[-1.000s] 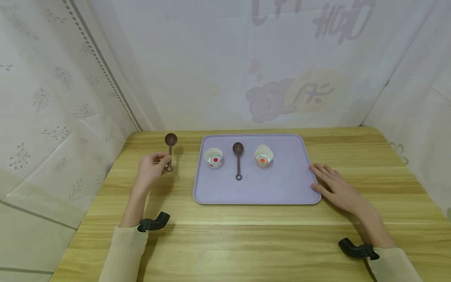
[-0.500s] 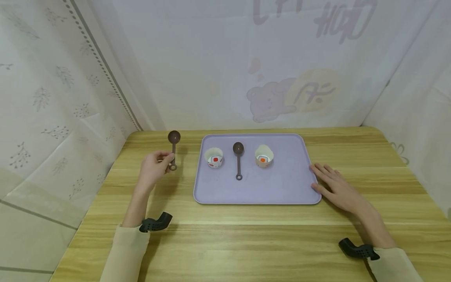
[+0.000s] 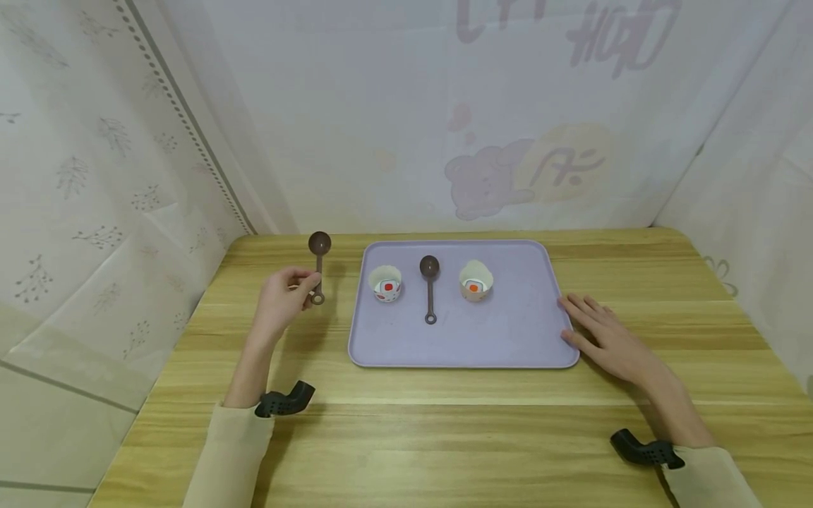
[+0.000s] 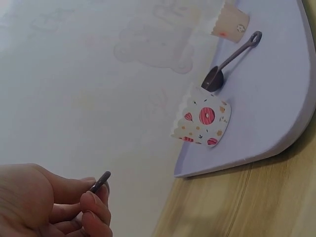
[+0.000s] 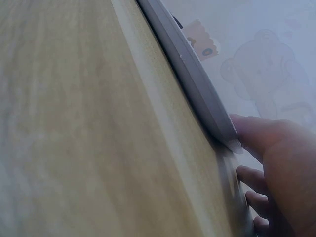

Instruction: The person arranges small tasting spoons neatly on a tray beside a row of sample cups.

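Observation:
My left hand [image 3: 284, 300] pinches a brown measuring spoon [image 3: 320, 244] by its handle, left of the tray, bowl pointing to the back. In the left wrist view only the handle end of that spoon [image 4: 101, 181] shows between thumb and fingers. My right hand [image 3: 610, 340] lies with fingers extended, fingertips at the right rim of the lilac tray [image 3: 508, 346]. A second brown measuring spoon [image 3: 430, 268] lies on the tray between two paper baking cups. The left cup [image 3: 384, 283] is white with a doughnut print; the right cup [image 3: 476, 282] is beige.
Inside the left cup sits a small piece with a red centre [image 3: 388, 288]; the right cup holds one with an orange centre [image 3: 473, 288]. The wooden table [image 3: 406, 451] extends around the tray. Patterned white curtains [image 3: 356, 127] hang behind and at both sides.
My left hand has drifted a little to the right and toward the back with the spoon, closer to the tray. The right hand and the tray have stayed in place.

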`<control>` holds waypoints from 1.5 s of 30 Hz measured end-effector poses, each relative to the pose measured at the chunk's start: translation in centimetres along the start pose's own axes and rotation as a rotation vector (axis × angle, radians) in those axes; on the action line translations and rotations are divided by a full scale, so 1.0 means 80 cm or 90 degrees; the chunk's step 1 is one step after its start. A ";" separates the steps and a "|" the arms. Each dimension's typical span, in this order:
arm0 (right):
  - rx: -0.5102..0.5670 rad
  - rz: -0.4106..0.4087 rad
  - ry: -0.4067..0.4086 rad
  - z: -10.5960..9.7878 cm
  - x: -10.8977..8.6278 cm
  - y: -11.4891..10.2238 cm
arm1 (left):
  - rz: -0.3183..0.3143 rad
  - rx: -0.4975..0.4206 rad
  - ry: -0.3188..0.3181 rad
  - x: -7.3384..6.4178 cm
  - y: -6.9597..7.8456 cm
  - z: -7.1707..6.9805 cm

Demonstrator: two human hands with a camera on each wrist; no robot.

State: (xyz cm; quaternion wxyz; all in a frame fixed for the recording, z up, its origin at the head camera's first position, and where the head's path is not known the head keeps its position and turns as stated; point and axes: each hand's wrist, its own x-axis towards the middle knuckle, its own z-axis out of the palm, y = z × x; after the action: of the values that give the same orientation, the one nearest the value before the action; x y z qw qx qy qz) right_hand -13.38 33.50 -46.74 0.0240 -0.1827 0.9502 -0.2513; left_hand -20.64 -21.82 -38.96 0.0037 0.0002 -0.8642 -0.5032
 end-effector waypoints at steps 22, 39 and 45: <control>0.005 0.001 0.006 -0.002 0.001 -0.003 | 0.026 -0.049 -0.005 -0.004 0.032 0.019; 0.006 -0.009 0.005 -0.001 0.000 -0.001 | 0.025 -0.075 -0.001 0.002 0.041 0.040; 0.010 -0.004 0.013 -0.001 0.001 -0.001 | 0.030 -0.089 -0.009 0.004 0.042 0.046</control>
State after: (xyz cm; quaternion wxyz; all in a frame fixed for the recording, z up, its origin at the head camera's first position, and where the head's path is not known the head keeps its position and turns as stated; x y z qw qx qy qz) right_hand -13.42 33.42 -46.62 0.0154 -0.1826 0.9478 -0.2609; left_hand -21.00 -16.96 -37.88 0.0092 -0.0238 -0.8265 -0.5623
